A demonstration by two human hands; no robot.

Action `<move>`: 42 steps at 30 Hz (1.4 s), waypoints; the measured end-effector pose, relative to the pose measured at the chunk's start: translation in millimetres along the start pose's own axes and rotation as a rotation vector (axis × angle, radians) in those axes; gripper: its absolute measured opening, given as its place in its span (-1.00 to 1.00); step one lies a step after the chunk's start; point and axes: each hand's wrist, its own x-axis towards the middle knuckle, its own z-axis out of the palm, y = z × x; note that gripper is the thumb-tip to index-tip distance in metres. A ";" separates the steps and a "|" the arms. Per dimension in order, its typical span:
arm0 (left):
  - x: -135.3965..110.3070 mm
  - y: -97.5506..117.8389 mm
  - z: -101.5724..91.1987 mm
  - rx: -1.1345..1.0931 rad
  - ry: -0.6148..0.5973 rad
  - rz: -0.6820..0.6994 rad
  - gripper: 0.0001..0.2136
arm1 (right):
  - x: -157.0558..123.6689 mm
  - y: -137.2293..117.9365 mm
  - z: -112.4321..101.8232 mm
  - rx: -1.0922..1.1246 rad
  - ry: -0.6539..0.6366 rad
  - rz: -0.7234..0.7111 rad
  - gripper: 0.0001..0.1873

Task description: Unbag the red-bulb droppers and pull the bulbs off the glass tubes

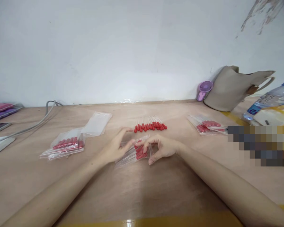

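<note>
A clear plastic bag (126,159) holding several thin clear sticks with red rounded ends lies on the table between my hands. My left hand (117,146) is at the bag's left side, its thumb and fingers apart and the thumb over the bag. Over the right end curves my right hand (164,148), its fingertips at the red ends and its thumb spread away from them. Whether either hand presses on the plastic is hard to see. Just beyond, a row of loose red-tipped sticks (150,126) lies with the red ends facing me.
Filled bags (66,145) are stacked at left, beside flat clear bags (97,123). More filled bags (207,124) lie at right. A purple handheld fan (204,90), grey-beige bag (236,88) and water bottle (272,97) stand back right. A grey cable (35,124) crosses the left side.
</note>
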 end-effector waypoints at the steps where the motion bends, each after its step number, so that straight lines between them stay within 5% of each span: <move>1: -4.2 4.0 7.2 -0.071 -0.058 -0.004 -0.66 | -2.4 0.8 -2.0 -0.001 -0.005 0.030 -0.67; 3: -11.3 8.4 17.4 -0.180 -0.136 -0.018 -0.62 | -7.8 4.3 -7.7 -0.041 0.080 0.062 -0.67; 7: -17.2 7.8 20.6 -0.204 -0.170 -0.034 -0.56 | -16.0 19.4 -19.6 -0.189 0.478 0.162 -0.73; 12: -6.5 10.1 16.3 -0.130 -0.159 0.067 -0.78 | -12.3 27.5 -17.5 -0.203 0.320 0.370 -0.77; 17: 1.0 14.2 22.9 -0.152 -0.188 0.075 -0.73 | -2.9 15.8 -2.8 -0.027 0.208 0.340 -0.82; 29: -0.2 14.6 33.1 -0.081 -0.139 0.194 -0.72 | 5.1 10.9 15.2 0.277 0.428 0.470 -0.55; 42: 2.5 11.8 37.7 -0.124 -0.081 0.190 -0.79 | 12.4 11.9 22.4 0.239 0.629 0.581 -0.59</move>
